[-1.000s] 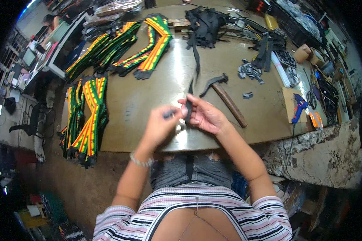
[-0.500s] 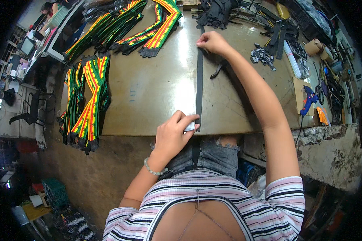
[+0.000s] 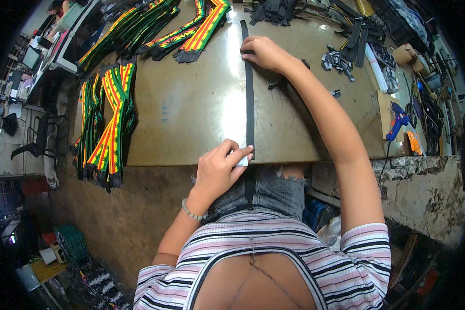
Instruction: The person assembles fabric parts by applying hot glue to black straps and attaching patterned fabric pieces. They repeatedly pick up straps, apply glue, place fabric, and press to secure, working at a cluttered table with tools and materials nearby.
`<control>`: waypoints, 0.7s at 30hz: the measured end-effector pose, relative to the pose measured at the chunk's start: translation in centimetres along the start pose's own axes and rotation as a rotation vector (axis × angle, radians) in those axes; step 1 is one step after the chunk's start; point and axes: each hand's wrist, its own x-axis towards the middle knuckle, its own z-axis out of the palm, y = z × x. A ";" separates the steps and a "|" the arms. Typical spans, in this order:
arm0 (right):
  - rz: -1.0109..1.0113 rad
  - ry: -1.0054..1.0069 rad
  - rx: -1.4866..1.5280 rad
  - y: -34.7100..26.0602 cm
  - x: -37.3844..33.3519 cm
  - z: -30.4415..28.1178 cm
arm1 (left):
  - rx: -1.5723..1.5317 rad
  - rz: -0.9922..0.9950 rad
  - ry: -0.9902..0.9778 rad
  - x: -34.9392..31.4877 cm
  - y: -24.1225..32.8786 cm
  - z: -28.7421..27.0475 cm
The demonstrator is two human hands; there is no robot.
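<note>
A long black webbing strap [image 3: 250, 108] runs straight from the far side of the table to its near edge and hangs over it toward my lap. My right hand [image 3: 266, 53] is closed on the strap near its far end, with a short length sticking out beyond the fingers. At the near edge my left hand [image 3: 219, 166] is pinched shut, its fingertips on the strap. A small white piece [image 3: 243, 161] shows between the left thumb and fingers; its kind is partly hidden. Beside my right forearm lies a short black curled piece [image 3: 275, 84].
Bundles of red, yellow and green patterned straps [image 3: 116, 113] lie at the left and far left. Black straps [image 3: 274, 11], small buckles [image 3: 338, 64] and a blue glue gun [image 3: 398, 122] lie at the back and right. The brown table [image 3: 191, 113] ends just before my lap.
My right hand has shifted slightly left along with the strap, whose far end now shows beyond the fingers. The left hand keeps its pinch at the table edge. The view has shifted a little.
</note>
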 end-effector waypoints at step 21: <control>1.295 0.952 -0.303 10.7 -38.1 -13.1 | -0.101 0.178 0.089 -0.4 -1.4 0.3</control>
